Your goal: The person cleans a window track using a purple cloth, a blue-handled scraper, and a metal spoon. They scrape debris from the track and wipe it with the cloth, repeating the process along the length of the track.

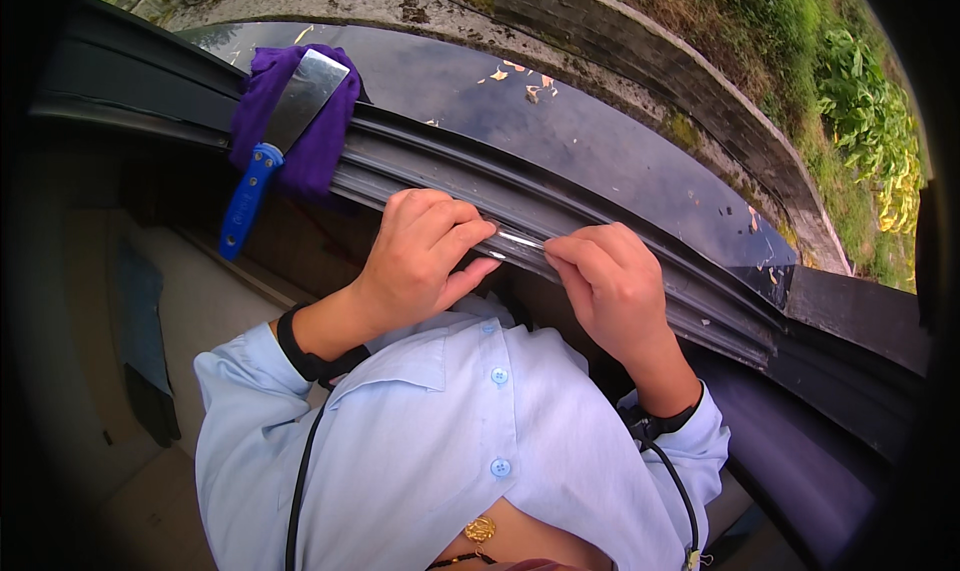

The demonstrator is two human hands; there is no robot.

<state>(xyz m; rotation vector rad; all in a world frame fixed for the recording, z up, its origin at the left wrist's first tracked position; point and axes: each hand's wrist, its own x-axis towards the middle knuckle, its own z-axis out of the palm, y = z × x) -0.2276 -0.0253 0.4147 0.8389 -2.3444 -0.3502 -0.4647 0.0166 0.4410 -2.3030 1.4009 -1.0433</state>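
Between my two hands stretches a thin shiny strip, clear or silvery; its exact kind is too small to tell. My left hand pinches its left end between thumb and fingers. At the other end, the thumb and forefinger of my right hand close on it. Both hands are over the inner edge of a dark metal window sill track. To the left, a scraper with a broad steel blade and blue handle lies on a purple cloth, which is draped across the track.
Outside the track is a dark, glossy ledge with scattered dry leaves. A concrete block wall and plants stand beyond. Dark frame sections border the track on both sides. Black cables run from my wristbands.
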